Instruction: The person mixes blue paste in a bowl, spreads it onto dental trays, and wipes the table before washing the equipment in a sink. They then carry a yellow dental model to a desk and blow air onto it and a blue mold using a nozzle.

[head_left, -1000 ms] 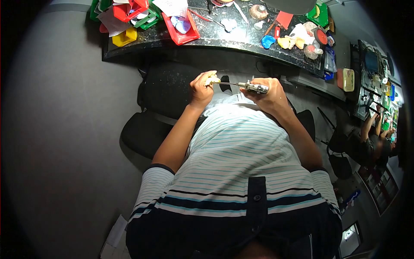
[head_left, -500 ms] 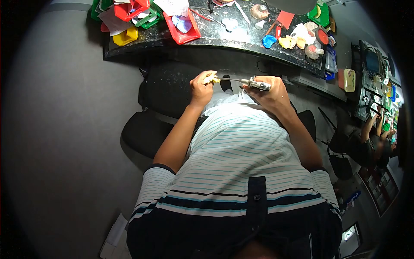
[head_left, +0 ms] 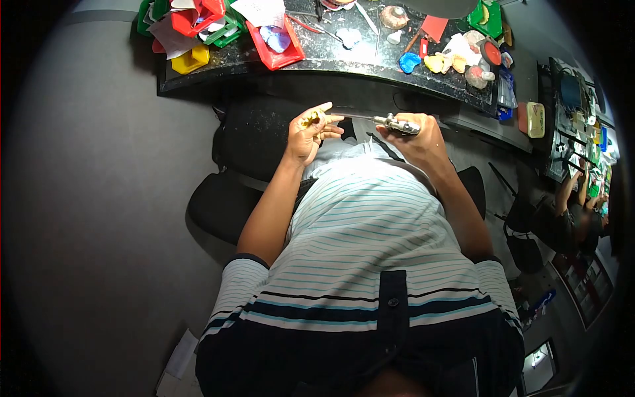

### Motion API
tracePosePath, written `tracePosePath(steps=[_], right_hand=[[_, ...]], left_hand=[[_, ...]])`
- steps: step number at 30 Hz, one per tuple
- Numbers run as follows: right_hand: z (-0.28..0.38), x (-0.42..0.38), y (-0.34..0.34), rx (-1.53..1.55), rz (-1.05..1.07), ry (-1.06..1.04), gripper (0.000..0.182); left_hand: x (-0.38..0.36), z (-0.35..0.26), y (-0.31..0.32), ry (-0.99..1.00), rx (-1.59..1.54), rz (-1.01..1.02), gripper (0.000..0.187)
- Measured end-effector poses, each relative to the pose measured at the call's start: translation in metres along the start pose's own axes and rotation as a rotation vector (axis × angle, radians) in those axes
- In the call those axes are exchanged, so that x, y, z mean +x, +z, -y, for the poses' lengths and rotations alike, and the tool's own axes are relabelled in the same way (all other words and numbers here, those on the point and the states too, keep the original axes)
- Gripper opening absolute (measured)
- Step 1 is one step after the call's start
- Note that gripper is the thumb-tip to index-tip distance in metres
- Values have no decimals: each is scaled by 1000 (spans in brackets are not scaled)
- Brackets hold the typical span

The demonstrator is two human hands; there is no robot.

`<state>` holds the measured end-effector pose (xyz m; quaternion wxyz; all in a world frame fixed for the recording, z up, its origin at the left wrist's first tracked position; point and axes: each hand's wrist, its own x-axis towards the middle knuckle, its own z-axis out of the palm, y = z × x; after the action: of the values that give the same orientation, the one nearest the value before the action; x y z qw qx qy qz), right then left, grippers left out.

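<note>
Above my lap, my left hand [head_left: 309, 135] holds a small yellow piece [head_left: 309, 120] against its palm and fingers, with some fingers stretched to the right. My right hand [head_left: 417, 141] is wrapped round a metallic tool [head_left: 401, 125] with a long thin shaft. The shaft points left, and its far end is near the fingers of my left hand; whether it touches them cannot be made out. My right fingertips are partly hidden behind the tool.
A dark speckled bench [head_left: 370, 65] holds a red tray [head_left: 283, 58], a yellow bin [head_left: 192, 59], a blue piece [head_left: 409, 63], yellow pieces [head_left: 436, 63] and a green tray [head_left: 488, 21]. A black chair [head_left: 245, 142] is beneath me. At right, another person [head_left: 562, 218] sits by a second bench.
My left hand has turned and its fingers have spread, showing more of the yellow piece. The tool and my right hand have shifted slightly right.
</note>
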<state>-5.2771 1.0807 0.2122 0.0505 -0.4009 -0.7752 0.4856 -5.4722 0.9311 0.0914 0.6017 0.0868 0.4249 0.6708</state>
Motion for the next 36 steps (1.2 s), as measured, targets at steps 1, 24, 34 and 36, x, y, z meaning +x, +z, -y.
tracePosePath(steps=[1, 24, 34, 36], right_hand=[[2, 0, -1, 1, 0, 1, 18], [1, -4, 4, -158, 95, -85, 27], [8, -4, 5, -165, 136, -19, 25], [11, -5, 4, -127, 138, 9, 25]], left_hand=[[0, -1, -1, -16, -63, 28, 44], [11, 14, -19, -51, -417, -128, 19], [11, 11, -5, -106, -625, -163, 14], [12, 13, -8, -112, -643, -143, 14]])
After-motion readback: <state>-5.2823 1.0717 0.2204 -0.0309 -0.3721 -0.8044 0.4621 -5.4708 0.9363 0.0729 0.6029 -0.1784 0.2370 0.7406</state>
